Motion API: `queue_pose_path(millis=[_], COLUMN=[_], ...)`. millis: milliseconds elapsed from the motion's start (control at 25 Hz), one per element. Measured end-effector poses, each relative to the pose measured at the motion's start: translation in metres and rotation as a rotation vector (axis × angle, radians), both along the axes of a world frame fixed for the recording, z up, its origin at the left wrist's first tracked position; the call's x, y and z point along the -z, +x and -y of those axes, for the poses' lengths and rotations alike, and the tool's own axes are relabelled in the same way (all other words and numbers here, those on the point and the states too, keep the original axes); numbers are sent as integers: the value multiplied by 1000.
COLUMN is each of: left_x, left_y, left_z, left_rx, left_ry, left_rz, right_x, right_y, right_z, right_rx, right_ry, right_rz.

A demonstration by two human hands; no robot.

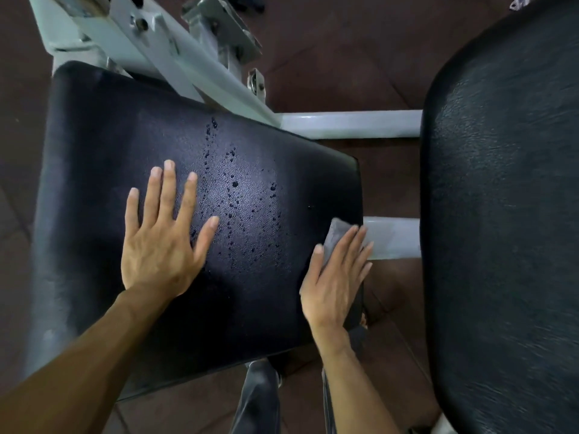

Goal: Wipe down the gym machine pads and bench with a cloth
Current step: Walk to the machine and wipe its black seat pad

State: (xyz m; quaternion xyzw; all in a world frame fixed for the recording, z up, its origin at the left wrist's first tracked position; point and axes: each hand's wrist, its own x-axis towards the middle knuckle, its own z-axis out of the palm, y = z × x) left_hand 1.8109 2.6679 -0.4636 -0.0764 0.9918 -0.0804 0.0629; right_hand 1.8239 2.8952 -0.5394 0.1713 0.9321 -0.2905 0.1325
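Observation:
A black padded seat [103, 183] fills the left and middle of the head view, with several dark droplets scattered across its centre. My left hand [163, 236] lies flat on the pad, fingers spread, holding nothing. My right hand [336, 277] presses a small grey cloth [336, 233] against the pad's right edge; most of the cloth is hidden under the fingers. A second black pad [507, 214], long and curved, runs down the right side, apart from both hands.
White metal frame bars [351, 123] join the two pads, with a further bar [394, 236] just beyond my right fingertips. More white frame and brackets [163, 42] rise behind the seat. Dark brown floor tiles [329, 42] lie beneath. A dark post [260, 399] stands below the seat.

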Motion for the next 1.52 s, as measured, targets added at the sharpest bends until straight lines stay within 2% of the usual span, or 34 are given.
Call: queue_pose_path(millis=[200, 360, 520, 760, 840, 960, 1080, 1160, 1200, 1280, 1400, 1520], left_x=[3, 9, 9, 7, 7, 8, 10, 12, 12, 11, 10, 8], left_y=[1, 2, 2, 2, 2, 0, 2, 3, 3, 1, 4, 1], left_z=[1, 0, 1, 2, 1, 0, 1, 1, 1, 1, 1, 0], left_rx=[15, 21, 15, 1, -7, -2, -4, -4, 1, 5, -14, -19], left_ry=[16, 4, 48, 59, 50, 52, 49, 47, 45, 51, 56, 58], left_rz=[-31, -64, -87, -86, -91, -95, -98, -107, -111, -111, -108, -102], right_x=[2, -8, -25, -16, -5, 1, 1, -7, -12, -26, -39, -24], right_y=[-99, -138, -62, 47, 52, 35, -18, -50, -53, -27, 38, 46], right_z=[23, 70, 88, 19, -4, -11, 12, 41, 56, 75, 63, 32], right_rx=[-8, -236, -533, -777, -678, -376, -92, -16, -57, -269, -562, -643], right_ry=[4, -4, -64, -87, -65, -63, -17, -22, -33, -77, -105, -7], right_rz=[-47, -132, -245, -197, -190, -121, -50, -32, -55, -125, -92, -78])
